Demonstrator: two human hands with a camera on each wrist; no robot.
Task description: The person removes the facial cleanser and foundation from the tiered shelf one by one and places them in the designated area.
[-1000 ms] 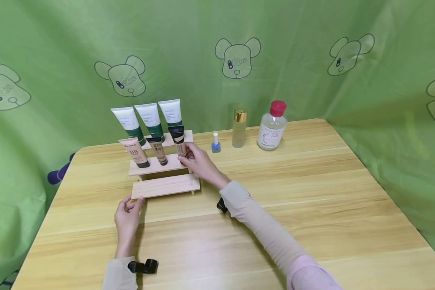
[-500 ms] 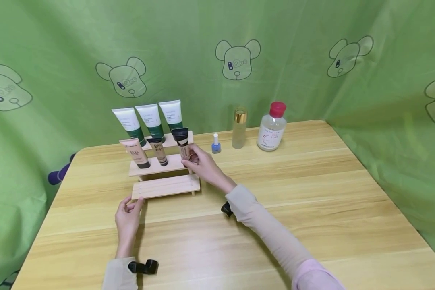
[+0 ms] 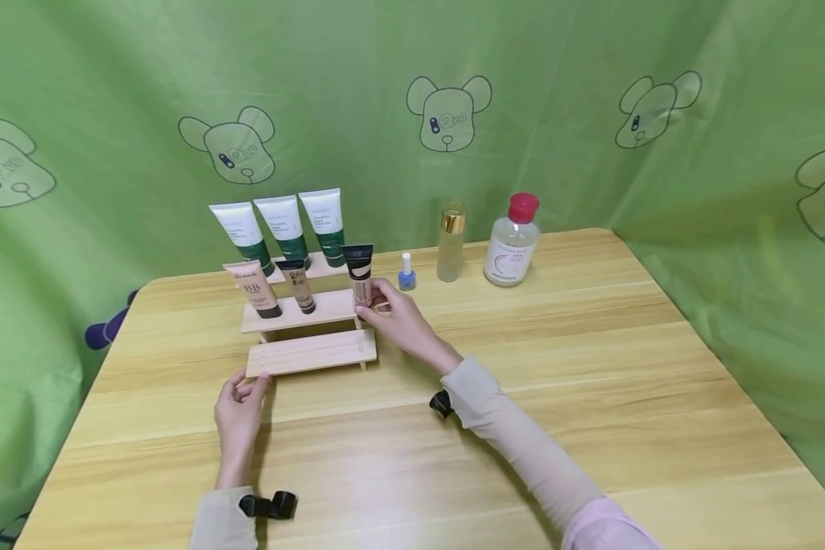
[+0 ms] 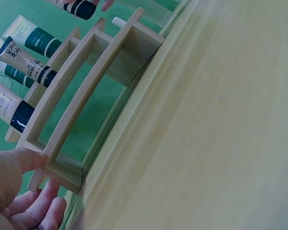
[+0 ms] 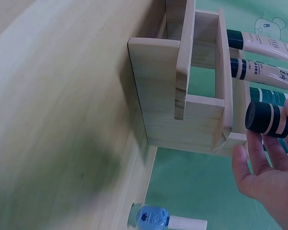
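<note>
My right hand [image 3: 406, 322] pinches a beige cosmetic tube with a black cap [image 3: 360, 281], near the right end of the middle step of a tiered wooden stand [image 3: 312, 354]. In the right wrist view the tube's round cap [image 5: 259, 117] points toward the stand, beside the step's end. At the stand's front left corner, my left hand [image 3: 239, 416] holds the lowest step, with thumb [image 4: 26, 158] on top and fingers below. A pink BB tube [image 3: 256, 290] and a brown tube [image 3: 299, 289] stand on the middle step. White-and-green tubes [image 3: 323, 218] fill the top step.
Right of the stand, a blue nail polish bottle [image 3: 407, 278], a gold-capped bottle [image 3: 451, 248] and a clear bottle with a red cap [image 3: 512, 248] stand along the back of the wooden table [image 3: 591, 351]. A green curtain [image 3: 357, 92] hangs behind.
My right hand has moved a little to the right with the black-capped tube, away from the brown tube. The left hand stays at the stand's corner.
</note>
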